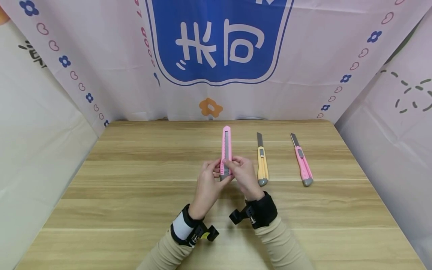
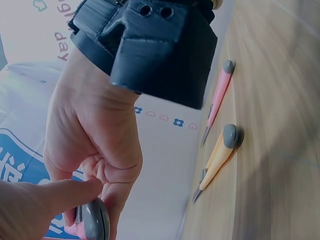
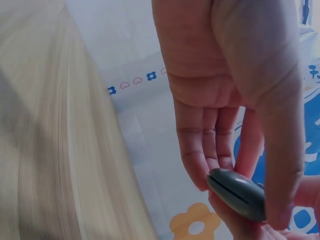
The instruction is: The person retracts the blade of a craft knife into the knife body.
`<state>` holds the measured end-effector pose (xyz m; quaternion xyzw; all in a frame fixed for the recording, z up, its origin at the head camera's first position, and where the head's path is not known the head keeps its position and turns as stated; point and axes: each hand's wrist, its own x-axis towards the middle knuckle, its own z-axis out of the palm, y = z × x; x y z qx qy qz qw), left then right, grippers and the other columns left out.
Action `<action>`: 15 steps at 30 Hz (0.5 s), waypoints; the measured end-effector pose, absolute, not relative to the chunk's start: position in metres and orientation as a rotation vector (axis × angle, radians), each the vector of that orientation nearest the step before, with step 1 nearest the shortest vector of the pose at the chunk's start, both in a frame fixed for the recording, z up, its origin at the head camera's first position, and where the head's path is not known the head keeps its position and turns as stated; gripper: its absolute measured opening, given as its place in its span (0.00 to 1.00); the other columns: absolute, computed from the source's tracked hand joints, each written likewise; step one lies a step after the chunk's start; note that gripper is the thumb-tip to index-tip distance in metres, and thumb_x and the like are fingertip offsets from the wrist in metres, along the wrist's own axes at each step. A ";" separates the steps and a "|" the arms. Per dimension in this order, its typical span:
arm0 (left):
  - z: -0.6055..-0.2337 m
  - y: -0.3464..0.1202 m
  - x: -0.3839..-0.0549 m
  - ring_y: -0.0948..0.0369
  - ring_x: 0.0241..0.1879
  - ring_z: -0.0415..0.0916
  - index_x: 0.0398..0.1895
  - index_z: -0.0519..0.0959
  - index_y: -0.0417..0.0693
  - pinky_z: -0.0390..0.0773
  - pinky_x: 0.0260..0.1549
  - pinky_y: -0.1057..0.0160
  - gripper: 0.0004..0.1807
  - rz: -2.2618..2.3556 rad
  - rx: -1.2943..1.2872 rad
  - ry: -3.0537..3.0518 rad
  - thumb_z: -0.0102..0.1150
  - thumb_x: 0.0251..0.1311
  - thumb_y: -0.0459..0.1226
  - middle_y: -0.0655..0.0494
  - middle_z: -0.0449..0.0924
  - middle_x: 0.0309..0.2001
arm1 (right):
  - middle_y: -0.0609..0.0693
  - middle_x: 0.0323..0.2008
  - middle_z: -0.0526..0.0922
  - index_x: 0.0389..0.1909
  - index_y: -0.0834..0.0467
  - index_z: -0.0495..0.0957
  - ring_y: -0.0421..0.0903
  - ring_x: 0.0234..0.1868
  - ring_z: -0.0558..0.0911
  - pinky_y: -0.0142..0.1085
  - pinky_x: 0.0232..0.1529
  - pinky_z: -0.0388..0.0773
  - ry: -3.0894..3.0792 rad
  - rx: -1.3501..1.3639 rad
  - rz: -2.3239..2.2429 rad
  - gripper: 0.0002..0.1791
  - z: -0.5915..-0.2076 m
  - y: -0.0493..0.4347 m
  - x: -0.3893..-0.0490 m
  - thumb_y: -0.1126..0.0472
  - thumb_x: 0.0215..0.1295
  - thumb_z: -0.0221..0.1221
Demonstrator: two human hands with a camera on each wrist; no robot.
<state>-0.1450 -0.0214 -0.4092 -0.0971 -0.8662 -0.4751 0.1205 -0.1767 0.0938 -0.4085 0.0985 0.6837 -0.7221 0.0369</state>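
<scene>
Both of my hands meet at a pink utility knife, held upright over the middle of the table, its pointed pink end away from me. No blade shows beyond that end. My left hand grips the lower part from the left, near the grey end cap. From the right, my right hand pinches the knife, its thumb lying across the front. To the right lie a yellow utility knife and another pink utility knife, each with its blade out and pointing away. Fingers partly hide the held knife in both wrist views.
The wooden table runs up to a printed cloth backdrop. Cloth also hangs along both sides. Each wrist wears a black strap with a small block on it.
</scene>
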 end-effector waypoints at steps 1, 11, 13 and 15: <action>-0.409 -0.021 -0.145 0.54 0.39 0.79 0.55 0.75 0.30 0.87 0.38 0.63 0.32 -1.389 -0.282 -2.531 0.74 0.47 0.36 0.41 0.76 0.45 | 0.62 0.42 0.87 0.47 0.69 0.81 0.34 0.31 0.82 0.24 0.31 0.78 2.098 0.301 -2.220 0.14 -0.409 0.093 -0.177 0.65 0.64 0.60; -0.412 -0.026 -0.149 0.52 0.37 0.83 0.51 0.77 0.27 0.88 0.37 0.65 0.27 -1.470 -0.282 -2.533 0.72 0.48 0.32 0.38 0.75 0.43 | 0.63 0.42 0.87 0.47 0.71 0.80 0.33 0.27 0.80 0.24 0.27 0.78 2.097 0.275 -2.206 0.15 -0.409 0.093 -0.176 0.66 0.64 0.60; -0.412 -0.026 -0.150 0.51 0.37 0.84 0.51 0.77 0.27 0.89 0.37 0.64 0.26 -1.499 -0.273 -2.530 0.72 0.48 0.32 0.38 0.75 0.43 | 0.64 0.43 0.87 0.49 0.71 0.79 0.33 0.27 0.80 0.23 0.27 0.79 2.085 0.274 -2.195 0.16 -0.409 0.094 -0.176 0.65 0.64 0.60; -0.412 -0.027 -0.151 0.51 0.37 0.84 0.51 0.77 0.27 0.89 0.37 0.64 0.26 -1.522 -0.264 -2.528 0.71 0.48 0.32 0.38 0.75 0.42 | 0.65 0.46 0.86 0.51 0.70 0.78 0.33 0.28 0.82 0.23 0.29 0.81 2.073 0.278 -2.177 0.16 -0.409 0.095 -0.176 0.65 0.65 0.59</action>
